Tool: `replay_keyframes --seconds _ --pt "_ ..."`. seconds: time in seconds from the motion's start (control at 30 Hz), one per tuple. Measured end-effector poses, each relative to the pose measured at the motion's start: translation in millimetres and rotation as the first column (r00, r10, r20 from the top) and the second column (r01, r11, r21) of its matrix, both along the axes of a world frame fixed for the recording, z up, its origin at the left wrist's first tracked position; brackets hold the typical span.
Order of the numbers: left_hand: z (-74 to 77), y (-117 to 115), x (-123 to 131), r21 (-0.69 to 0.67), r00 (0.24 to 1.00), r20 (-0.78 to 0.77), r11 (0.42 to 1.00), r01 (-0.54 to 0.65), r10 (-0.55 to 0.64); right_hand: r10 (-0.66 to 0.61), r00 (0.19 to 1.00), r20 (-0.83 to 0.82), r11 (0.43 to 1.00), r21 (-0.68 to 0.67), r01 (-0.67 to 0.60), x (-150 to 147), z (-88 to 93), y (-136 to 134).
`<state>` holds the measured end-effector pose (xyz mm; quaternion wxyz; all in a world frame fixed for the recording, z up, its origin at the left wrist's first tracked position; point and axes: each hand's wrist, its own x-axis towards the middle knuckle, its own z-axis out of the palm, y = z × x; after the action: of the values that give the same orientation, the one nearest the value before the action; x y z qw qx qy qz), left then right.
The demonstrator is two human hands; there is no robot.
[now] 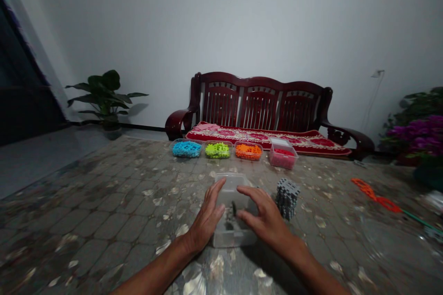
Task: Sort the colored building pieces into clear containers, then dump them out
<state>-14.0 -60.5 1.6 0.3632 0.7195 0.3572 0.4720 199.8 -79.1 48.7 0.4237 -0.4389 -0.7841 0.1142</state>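
Wide apart, the thumb and fingers of my left hand point(206, 220) lean over the left side of a translucent plastic box point(235, 239), with nothing held between them. My right hand point(266, 213) arches over the other side, forefinger and thumb well parted in a loose C. Just beside the tip of that thumb is a small dark piece point(234, 208), thin and blurred; I cannot tell whether my thumb touches it. It shows over the box, between my two hands, and more dark shapes, too smeared to make out, lie low inside.

The box is cloudy and smooth, with straight walls and its flap lid point(231, 179) tipped back on the far side. Close to the right of it rises a stack of grey interlocking pieces point(288, 198), flat, notched at the edges and piled upright into a block.

Farther off, a row of clear tubs holds knobbly plastic pieces: blue pieces point(186, 150), lime-green pieces point(217, 150), orange pieces point(248, 151), and red pieces point(284, 152) in a deeper box whose lid is up. Under everything spreads a grey-brown tablecloth point(110, 226), printed with a lattice and pale shell shapes. Well to my right lies an orange looped toy point(377, 197) on a green stick. Behind stands a glossy, dark red wooden settee point(259, 101) with slatted back panels and a patterned red seat cover point(256, 137).
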Motion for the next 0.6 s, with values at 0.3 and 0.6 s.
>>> replay_keyframes --seconds 0.3,0.6 --pt "3.9 0 -2 -0.017 1.000 0.010 1.000 0.006 -0.006 -0.214 0.958 -0.190 0.976 -0.011 0.215 36 -13.7 -6" --pt "9.7 -2 -8 -0.092 0.997 0.074 0.995 0.031 -0.025 -0.496 0.865 -0.082 0.816 0.297 0.496 84 1.6 4"
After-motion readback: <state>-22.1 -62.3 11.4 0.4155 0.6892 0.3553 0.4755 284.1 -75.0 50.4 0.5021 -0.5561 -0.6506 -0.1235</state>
